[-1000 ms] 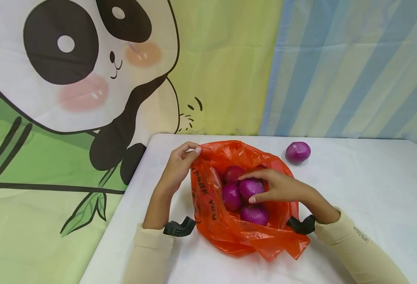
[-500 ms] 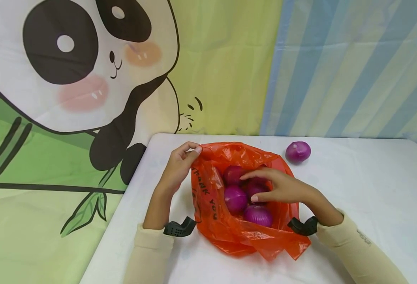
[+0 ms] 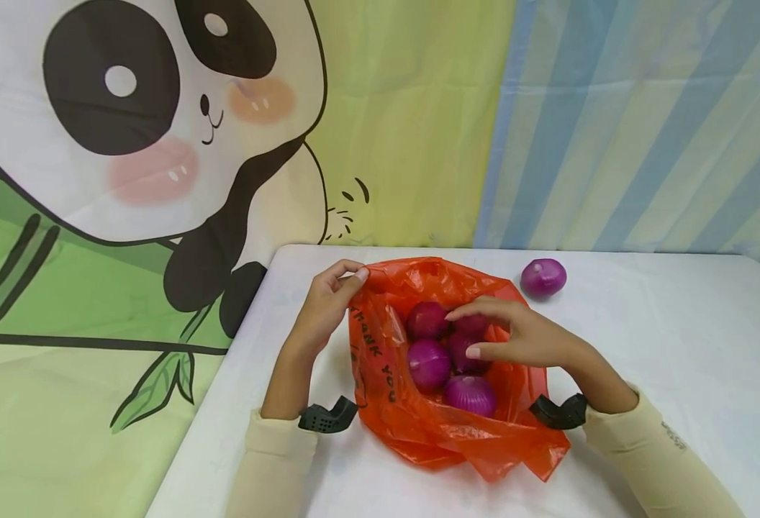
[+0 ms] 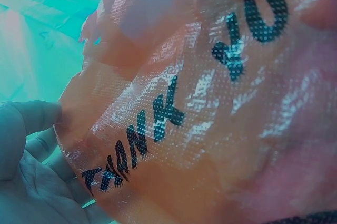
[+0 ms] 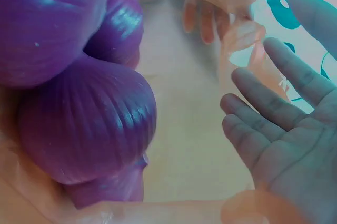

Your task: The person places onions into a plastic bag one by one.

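Note:
An orange-red plastic bag (image 3: 412, 435) printed with "THANK YOU" stands on the white table, its mouth spread wide. Several purple onions (image 3: 429, 365) lie inside it. At the bag's far left rim, my left hand (image 3: 320, 308) pinches the plastic between thumb and fingers; the left wrist view shows the thumb (image 4: 37, 116) right at the edge. My right hand (image 3: 532, 337) hangs over the bag's right side with thumb and fingers spread apart. Seen from the right wrist, its palm (image 5: 300, 166) faces the onions (image 5: 89, 121) with a gap between.
One more purple onion (image 3: 544, 278) sits on the white tabletop (image 3: 665, 345), beyond the bag to the right. A cloth backdrop with a panda (image 3: 160, 122) and blue stripes hangs behind the table's far edge.
The onion under my right hand has dropped in among the others, and that hand has drawn back to the right, off it. My left hand keeps its place on the rim.

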Demonstrator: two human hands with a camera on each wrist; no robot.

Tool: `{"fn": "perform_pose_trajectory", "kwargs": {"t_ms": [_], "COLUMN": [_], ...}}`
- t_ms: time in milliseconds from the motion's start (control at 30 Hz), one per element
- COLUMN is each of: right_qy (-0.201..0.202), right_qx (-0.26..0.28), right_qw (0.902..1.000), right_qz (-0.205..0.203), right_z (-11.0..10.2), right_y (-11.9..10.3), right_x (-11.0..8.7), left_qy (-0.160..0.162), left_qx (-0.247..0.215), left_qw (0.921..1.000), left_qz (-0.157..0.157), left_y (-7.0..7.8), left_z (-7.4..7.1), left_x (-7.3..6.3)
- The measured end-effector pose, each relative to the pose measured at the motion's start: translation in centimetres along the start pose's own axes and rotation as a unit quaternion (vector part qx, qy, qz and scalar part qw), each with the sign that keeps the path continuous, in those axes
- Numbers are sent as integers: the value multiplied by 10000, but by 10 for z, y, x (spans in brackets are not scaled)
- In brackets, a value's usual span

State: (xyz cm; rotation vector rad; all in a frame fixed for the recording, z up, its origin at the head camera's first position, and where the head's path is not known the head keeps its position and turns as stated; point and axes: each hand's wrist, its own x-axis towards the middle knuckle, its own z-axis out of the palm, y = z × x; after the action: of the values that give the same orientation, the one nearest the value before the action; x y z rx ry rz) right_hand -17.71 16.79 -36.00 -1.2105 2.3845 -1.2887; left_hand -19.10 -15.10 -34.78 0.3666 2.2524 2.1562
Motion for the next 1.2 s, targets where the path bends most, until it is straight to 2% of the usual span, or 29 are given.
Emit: {"fn": "perform_pose_trajectory", "kwargs": {"t_ms": [167, 267, 433, 567, 667, 833, 1033, 1200], "right_qy": [291, 514, 1308, 1999, 2376, 2693, 2813, 2833], "right_qx": [232, 642, 1178, 1174, 995, 802, 911, 574], "right_qw": [9986, 9943, 9800, 9665, 9607, 9563, 9527, 9570], "right_qz": [-372, -681, -931, -1097, -1032, -803, -698, -256], "right_z": [-5, -9, -17, -19, -22, -25, -30, -33], "right_y": [-2, -2, 2, 10, 15, 25, 39, 48], "right_x": [-3, -5, -11, -15, -16, -18, -22, -25], "left_qy": [0, -3, -2, -21, -43, 11, 34, 33], "left_qx": [3, 4, 1, 0, 0, 73, 66, 65], "left_qw": [10000, 10000, 10000, 10000, 10000, 10000, 10000, 10000], "left_qz": [-19, -14, 3, 2, 1, -26, -23, -13], "left_y": [0, 1, 0, 0, 0, 0, 0, -1], "left_z": [1, 1, 1, 1, 1, -1, -1, -1], "left_x": [-1, -1, -2, -2, -2, -2, -1, 0]}}
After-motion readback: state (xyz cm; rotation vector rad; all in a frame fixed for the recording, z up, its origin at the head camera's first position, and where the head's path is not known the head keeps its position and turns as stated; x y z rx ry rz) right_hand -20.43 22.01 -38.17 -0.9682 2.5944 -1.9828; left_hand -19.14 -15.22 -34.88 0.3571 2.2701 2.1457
